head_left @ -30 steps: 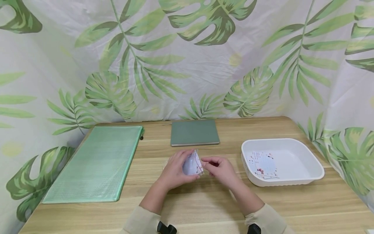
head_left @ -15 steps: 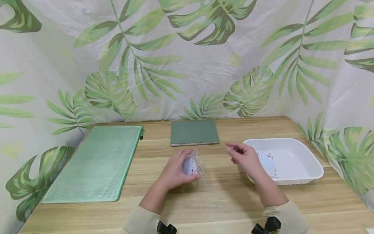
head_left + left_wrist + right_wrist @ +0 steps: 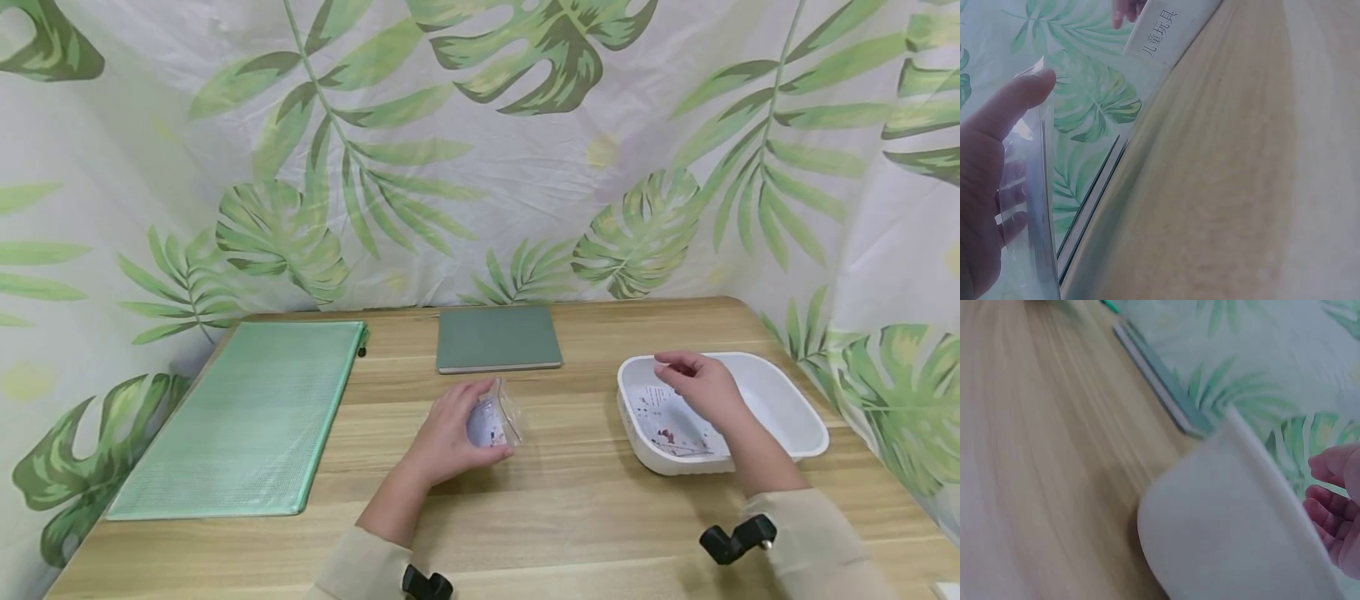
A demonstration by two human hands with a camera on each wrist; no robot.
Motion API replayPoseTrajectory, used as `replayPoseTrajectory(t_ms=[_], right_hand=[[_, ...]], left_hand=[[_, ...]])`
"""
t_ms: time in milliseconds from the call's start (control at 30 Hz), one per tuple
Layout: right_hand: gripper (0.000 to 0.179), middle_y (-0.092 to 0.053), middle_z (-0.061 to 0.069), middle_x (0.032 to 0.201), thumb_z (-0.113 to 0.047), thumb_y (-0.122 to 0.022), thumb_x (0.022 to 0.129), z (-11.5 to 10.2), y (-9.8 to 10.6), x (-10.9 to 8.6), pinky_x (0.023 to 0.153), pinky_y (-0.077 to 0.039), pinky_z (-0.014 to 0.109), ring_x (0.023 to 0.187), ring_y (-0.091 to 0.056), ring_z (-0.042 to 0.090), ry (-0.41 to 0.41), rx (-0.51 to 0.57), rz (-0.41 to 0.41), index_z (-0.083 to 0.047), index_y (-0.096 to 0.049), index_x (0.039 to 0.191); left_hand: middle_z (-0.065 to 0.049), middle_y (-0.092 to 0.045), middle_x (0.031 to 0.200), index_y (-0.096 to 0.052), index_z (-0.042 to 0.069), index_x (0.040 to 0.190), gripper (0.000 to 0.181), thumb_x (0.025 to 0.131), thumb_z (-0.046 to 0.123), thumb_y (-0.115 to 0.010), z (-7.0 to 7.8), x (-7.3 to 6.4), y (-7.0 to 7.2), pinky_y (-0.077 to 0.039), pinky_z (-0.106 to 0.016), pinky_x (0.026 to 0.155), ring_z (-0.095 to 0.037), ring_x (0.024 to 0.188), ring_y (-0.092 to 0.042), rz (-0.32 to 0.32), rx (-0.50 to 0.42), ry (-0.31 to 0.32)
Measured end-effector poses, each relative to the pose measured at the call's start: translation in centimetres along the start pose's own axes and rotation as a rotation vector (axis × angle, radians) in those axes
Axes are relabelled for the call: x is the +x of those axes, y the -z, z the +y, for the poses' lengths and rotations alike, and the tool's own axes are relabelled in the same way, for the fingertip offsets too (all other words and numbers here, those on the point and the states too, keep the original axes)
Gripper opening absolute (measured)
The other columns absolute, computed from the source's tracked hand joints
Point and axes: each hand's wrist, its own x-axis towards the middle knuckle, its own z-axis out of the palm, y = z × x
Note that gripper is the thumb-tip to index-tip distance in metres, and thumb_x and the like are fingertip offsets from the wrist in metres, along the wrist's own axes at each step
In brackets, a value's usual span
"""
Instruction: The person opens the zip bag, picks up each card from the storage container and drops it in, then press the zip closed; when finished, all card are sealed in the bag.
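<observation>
My left hand (image 3: 447,437) grips a small clear plastic bag (image 3: 504,412) above the middle of the table, thumb on one side and fingers on the other. Printed cards (image 3: 483,423) show inside it. From the left wrist view, the bag (image 3: 1040,206) stands on edge in the hand. Over the white plastic tub (image 3: 812,433) is my right hand (image 3: 705,387), fingers loosely bent and holding nothing. Beneath it, several printed cards (image 3: 671,433) lie in the tub's left part, partly hidden by the hand. The right wrist view has thumb and fingertips (image 3: 1329,515) apart beyond the tub wall (image 3: 1222,512).
A green mesh zip pouch (image 3: 240,417) lies flat at the left of the wooden table (image 3: 555,517). At the back middle is a dark green notebook (image 3: 498,337). Leaf-printed cloth (image 3: 525,150) hangs behind the table.
My right hand has left the bag's mouth and moved right, to over the white tub. The left hand has stayed in place, still holding the bag.
</observation>
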Motion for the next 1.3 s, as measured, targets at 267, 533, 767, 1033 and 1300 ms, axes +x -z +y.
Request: replayPoseTrajectory(t_ms=[267,533,767,1033,1300], right_hand=[[0.046,-0.060,0.026,0.122,-0.027,-0.058,0.097,3.4,1.3,1.7,0.085,-0.050,0.039,0.106,-0.056,0.034,-0.072,-0.124,-0.129,0.002,-0.056,0.133],[0.052,-0.056,0.033,0.125,-0.019,-0.074,0.084,5.6,2.1,2.7,0.098,-0.042,0.060,0.114,-0.053,0.047,-0.041,-0.304,-0.280,0.008,-0.058,0.125],[0.051,-0.057,0.033,0.124,-0.016,-0.077,0.081,6.2,1.6,3.1,0.099,-0.040,0.061,0.115,-0.053,0.049,-0.047,-0.348,-0.283,0.008,-0.059,0.123],[0.051,-0.058,0.033,0.120,-0.016,-0.079,0.079,6.0,1.7,2.9,0.092,-0.044,0.060,0.108,-0.055,0.047,-0.048,-0.365,-0.252,0.006,-0.061,0.121],[0.041,-0.059,0.028,0.115,-0.018,-0.072,0.086,5.3,2.9,2.4,0.082,-0.048,0.048,0.098,-0.056,0.037,-0.078,-0.303,-0.241,0.001,-0.063,0.122]], left_hand=[[-0.012,-0.054,0.136,-0.046,0.011,0.144,0.093,0.066,0.046,-0.082,-0.1,0.0,0.0,-0.039,-0.054,0.104,-0.030,0.126,-0.050,-0.003,0.004,-0.003],[-0.013,-0.054,0.138,-0.046,0.012,0.145,0.093,0.066,0.046,-0.083,0.0,0.0,0.0,-0.039,-0.054,0.105,-0.031,0.127,-0.050,-0.012,0.001,0.004],[-0.012,-0.054,0.137,-0.046,0.012,0.145,0.093,0.066,0.045,-0.083,0.0,0.0,0.0,-0.038,-0.054,0.105,-0.030,0.126,-0.050,-0.011,-0.009,0.008],[-0.012,-0.054,0.137,-0.046,0.012,0.144,0.093,0.065,0.043,-0.084,0.0,0.0,0.1,-0.038,-0.054,0.105,-0.030,0.127,-0.049,-0.005,-0.020,0.006],[-0.011,-0.053,0.138,-0.046,0.012,0.144,0.093,0.066,0.043,-0.084,0.0,0.0,0.1,-0.038,-0.053,0.106,-0.030,0.128,-0.048,-0.008,-0.022,0.017]])
